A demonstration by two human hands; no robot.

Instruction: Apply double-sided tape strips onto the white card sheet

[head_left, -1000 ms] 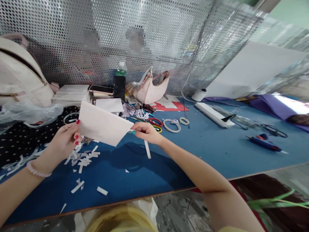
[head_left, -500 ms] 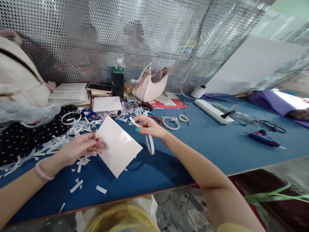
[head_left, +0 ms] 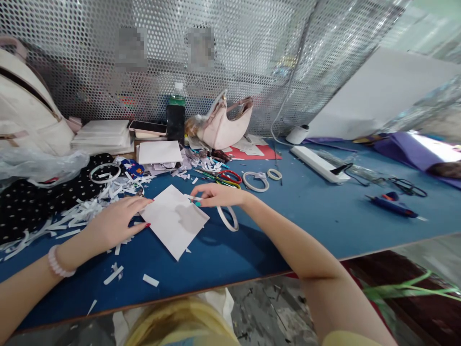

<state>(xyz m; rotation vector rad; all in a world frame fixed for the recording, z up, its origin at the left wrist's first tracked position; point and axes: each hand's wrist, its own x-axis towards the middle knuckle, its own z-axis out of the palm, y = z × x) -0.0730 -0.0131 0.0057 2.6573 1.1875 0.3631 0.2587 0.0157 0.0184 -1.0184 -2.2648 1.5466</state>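
A square white sheet [head_left: 176,230] lies on the blue table, one corner towards me. At its left corner is my left hand [head_left: 115,223], fingers and thumb spread, fingertips touching the edge. My right hand [head_left: 219,196] is closed in a pinch on the end of a white strip of tape [head_left: 192,197], over the sheet's upper right edge. Below that hand a roll of white tape [head_left: 227,219] hangs, tilted; its contact with the fingers is hidden.
White paper scraps [head_left: 104,199] litter the left side. Scissors [head_left: 228,178] and tape rolls [head_left: 255,181] lie beyond my right hand. A stack of sheets [head_left: 103,134], a pink handbag [head_left: 230,127] and a glue gun [head_left: 392,205] are farther off.
The sheet has come down flat onto the table. My left hand has opened out at its corner. My right hand has moved left and lower with the tape, over the sheet's edge.
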